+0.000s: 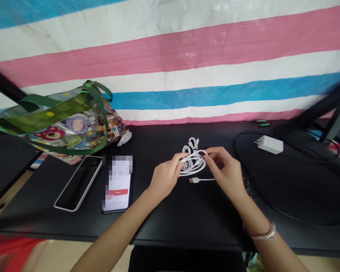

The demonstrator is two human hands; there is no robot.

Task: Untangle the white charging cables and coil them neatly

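Bare forearms (127, 227) reach over the desk (170, 223), a bracelet (260, 235) circling the right wrist. The hands sit slightly apart, each pinching the white cable (191, 173), whose loops lie between them: the left hand (166, 175) grips one side, the right hand (225, 166) the other with thumb and forefinger. Just beyond the fingertips is another bundled cord (193, 139); a USB plug (193, 180) lies nearer, between the hands. Good handling likely means a firm left pinch, the right guiding each strand without twisting, loops kept even and clear of the cord behind. Right of the right hand rests a charger (270, 144).
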